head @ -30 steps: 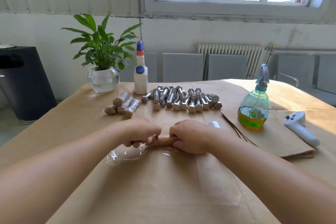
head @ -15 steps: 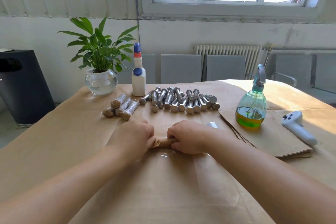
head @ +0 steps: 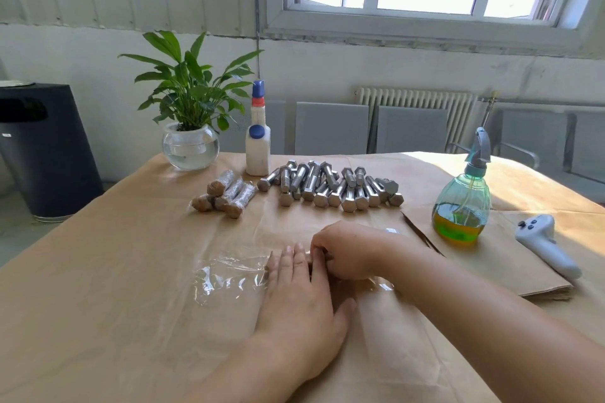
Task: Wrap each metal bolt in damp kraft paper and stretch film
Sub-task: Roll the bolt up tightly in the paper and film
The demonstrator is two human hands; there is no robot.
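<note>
My left hand point(head: 299, 298) lies flat, palm down, fingers together, on the table's kraft paper with its fingertips at the edge of a clear stretch film sheet point(head: 229, 275). My right hand point(head: 347, 252) is curled over the paper-wrapped bolt, which is almost fully hidden under both hands. A pile of several bare metal bolts point(head: 330, 186) lies behind the hands. Several wrapped bolts point(head: 226, 195) sit to the pile's left.
A green spray bottle point(head: 465, 206) stands at right on a stack of kraft paper sheets point(head: 510, 268), beside a white controller point(head: 546, 245). A white glue bottle point(head: 258, 144) and a potted plant in a glass bowl point(head: 190, 147) stand at the back. A black bin point(head: 42, 154) is left of the table.
My left hand has let go of the wrapped bolt's end and now lies flat on the film. The film is spread out to the left again. The right hand stays on the bolt.
</note>
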